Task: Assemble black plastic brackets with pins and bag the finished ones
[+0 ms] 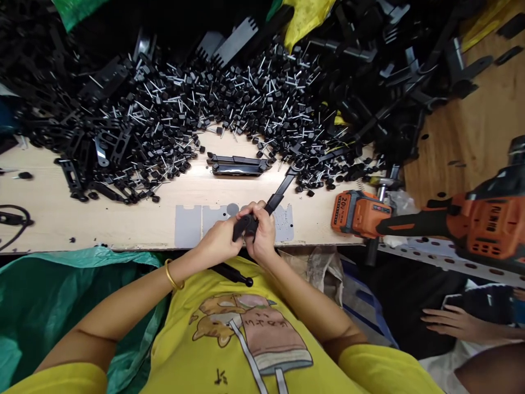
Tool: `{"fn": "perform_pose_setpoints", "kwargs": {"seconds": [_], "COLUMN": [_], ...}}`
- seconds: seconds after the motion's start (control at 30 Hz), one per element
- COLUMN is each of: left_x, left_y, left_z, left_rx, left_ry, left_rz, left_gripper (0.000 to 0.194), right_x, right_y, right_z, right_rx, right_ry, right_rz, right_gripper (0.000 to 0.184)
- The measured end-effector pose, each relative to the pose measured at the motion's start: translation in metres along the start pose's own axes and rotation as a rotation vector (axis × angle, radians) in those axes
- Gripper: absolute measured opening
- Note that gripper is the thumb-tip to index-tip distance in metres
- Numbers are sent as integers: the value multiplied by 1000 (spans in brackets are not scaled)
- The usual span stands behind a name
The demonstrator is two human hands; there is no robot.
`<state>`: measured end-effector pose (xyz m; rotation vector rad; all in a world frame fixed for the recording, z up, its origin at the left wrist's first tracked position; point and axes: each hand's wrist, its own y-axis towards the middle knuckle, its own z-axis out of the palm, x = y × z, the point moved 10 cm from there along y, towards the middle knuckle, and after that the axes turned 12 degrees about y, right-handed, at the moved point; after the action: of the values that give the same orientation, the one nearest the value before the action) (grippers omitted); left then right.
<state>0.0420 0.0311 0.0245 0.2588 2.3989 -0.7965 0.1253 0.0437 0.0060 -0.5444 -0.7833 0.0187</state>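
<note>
Clearly, the left hand and right hand are gripping a black bar over the near edge of the worktop, while knobs are lying heaped toward its far side.

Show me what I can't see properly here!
In the head view:
- The gripped part of the black bar: covered by the left hand and right hand.
- One end of the big orange tool: cut off by the right edge.
- Marks on the grey sheet: too small to read.
</note>
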Motion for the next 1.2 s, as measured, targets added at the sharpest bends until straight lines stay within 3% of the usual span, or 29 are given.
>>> {"fn": "perform_pose_setpoints", "kwargs": {"seconds": [0.13, 0.33, 0.5, 0.6, 0.8, 1.0, 1.2], "left_x": [-1, -24, -20, -20, -18, -12, 2], "left_y": [4, -1, -9, -10, 1, 4, 26], "left_z": [-7, -5, -1, 3, -6, 0, -3], "left_rx": [-53, 81, -16, -14, 1, 52, 198], "left_ry": [-133, 32, -65, -68, 9, 59, 256], "left_rz": [-32, 163, -10, -44, 30, 46, 156], "left_gripper": [28, 26, 27, 27, 27, 24, 25], "right_x": [16, 19, 30, 17, 13, 5, -3], "right_y": [0, 0, -6, -6, 8, 11, 5], "right_z": [-1, 21, 8, 6, 9, 4, -26], "right_rx": [-48, 335, 157, 119, 144, 122, -85], "right_ry": [-60, -213, -121, -116, -74, -71, 4], "right_rz": [-85, 248, 60, 90, 145, 152, 50], "right_gripper": [21, 18, 19, 19, 20, 22, 21]}}
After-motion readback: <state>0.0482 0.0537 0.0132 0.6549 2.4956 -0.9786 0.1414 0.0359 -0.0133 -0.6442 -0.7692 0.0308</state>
